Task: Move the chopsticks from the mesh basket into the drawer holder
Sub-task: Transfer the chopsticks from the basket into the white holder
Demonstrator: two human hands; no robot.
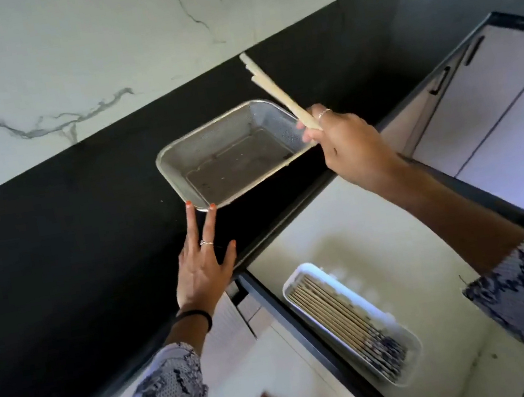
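Black counter (pixel 53 231) (white-veined marble wall (pixel 60 58))

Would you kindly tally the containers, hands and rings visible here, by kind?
Containers: 2, the mesh basket and the drawer holder
Hands: 2, left hand and right hand
Rings: 2, one per hand
Total: 6

Metal mesh basket (pixel 229 155), wooden chopsticks (pixel 274 90)

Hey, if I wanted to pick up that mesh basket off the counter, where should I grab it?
Probably the rolled rim of the mesh basket, on its short left end, coming from above with the left hand, whose fingertips already touch the near corner. The mesh walls slope and look flimsy; the rim is the stiff edge.
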